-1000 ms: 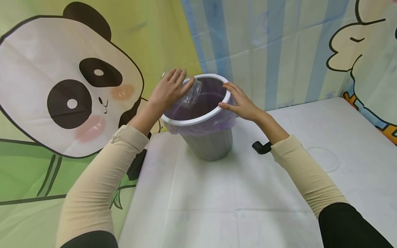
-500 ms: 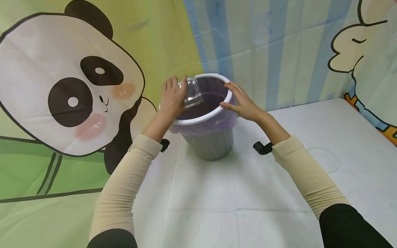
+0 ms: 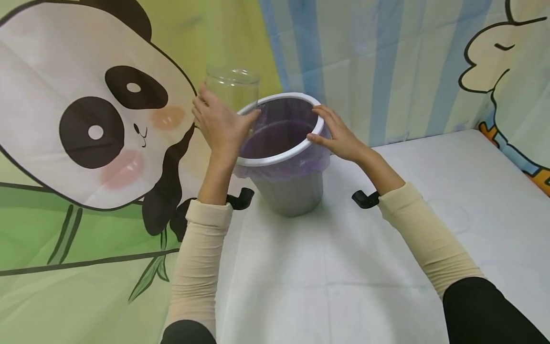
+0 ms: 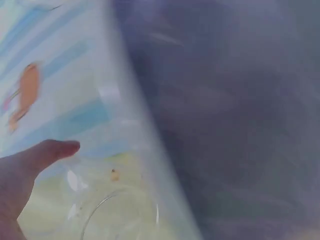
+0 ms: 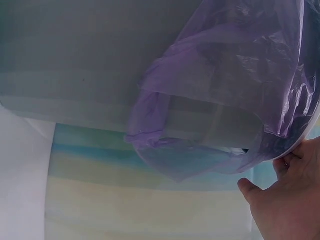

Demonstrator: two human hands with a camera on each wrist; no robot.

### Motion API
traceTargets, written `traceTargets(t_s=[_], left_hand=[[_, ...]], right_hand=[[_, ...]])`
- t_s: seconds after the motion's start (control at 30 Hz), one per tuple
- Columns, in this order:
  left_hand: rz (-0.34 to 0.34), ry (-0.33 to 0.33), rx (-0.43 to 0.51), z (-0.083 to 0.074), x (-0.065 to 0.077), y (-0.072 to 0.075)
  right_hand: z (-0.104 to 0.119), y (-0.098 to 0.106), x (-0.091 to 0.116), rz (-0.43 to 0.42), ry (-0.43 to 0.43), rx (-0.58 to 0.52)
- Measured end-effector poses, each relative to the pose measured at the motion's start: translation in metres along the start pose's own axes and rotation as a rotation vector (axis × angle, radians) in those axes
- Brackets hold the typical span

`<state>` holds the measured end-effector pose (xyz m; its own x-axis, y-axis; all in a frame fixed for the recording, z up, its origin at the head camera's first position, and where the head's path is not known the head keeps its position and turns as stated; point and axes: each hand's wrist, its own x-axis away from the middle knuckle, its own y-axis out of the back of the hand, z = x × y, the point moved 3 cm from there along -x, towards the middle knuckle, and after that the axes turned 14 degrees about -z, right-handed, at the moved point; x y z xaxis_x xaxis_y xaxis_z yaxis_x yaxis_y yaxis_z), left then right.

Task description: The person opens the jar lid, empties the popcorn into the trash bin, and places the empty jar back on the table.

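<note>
My left hand [image 3: 221, 122] holds a clear jar [image 3: 236, 91] over the left rim of the trash can, with its mouth upward. In the left wrist view, the thumb [image 4: 55, 150] lies against the see-through jar [image 4: 115, 215]. The grey trash can [image 3: 288, 198] stands upright on the table, with a white rim [image 3: 320, 126] and a purple bag [image 3: 296, 169] folded over its edge. My right hand [image 3: 339, 136] grips the right side of that rim. Its fingers and thumb [image 5: 249, 190] show in the right wrist view, near the loose purple bag [image 5: 155, 110].
A white cloth [image 3: 369, 267] covers the table. Behind it hang printed curtains, a panda [image 3: 94, 134] on the left and blue stripes [image 3: 386, 71] at the back. Black camera mounts [image 3: 365, 199] stick out at both wrists.
My left hand has lifted the jar from the trash can's mouth, where it lay tipped, up and left, turning it upright. The right hand stays on the rim.
</note>
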<state>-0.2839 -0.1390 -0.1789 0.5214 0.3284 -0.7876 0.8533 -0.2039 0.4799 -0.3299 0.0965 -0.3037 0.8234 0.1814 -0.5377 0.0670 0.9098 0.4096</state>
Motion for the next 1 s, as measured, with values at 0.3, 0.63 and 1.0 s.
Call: traceTargets(t_s=[0.3, 0.63, 1.0], left_hand=[[-0.205, 0.269, 0.292, -0.001, 0.022, 0.059], [-0.383, 0.254, 0.498, 0.024, 0.129, 0.067], [-0.236, 0.316, 0.494, 0.039, 0.273, 0.014]], right_hand=[[0.004, 0.001, -0.009, -0.003, 0.002, -0.013], [0.000, -0.005, -0.005, -0.017, 0.009, -0.042], [0.001, -0.007, -0.004, -0.029, 0.012, -0.062]])
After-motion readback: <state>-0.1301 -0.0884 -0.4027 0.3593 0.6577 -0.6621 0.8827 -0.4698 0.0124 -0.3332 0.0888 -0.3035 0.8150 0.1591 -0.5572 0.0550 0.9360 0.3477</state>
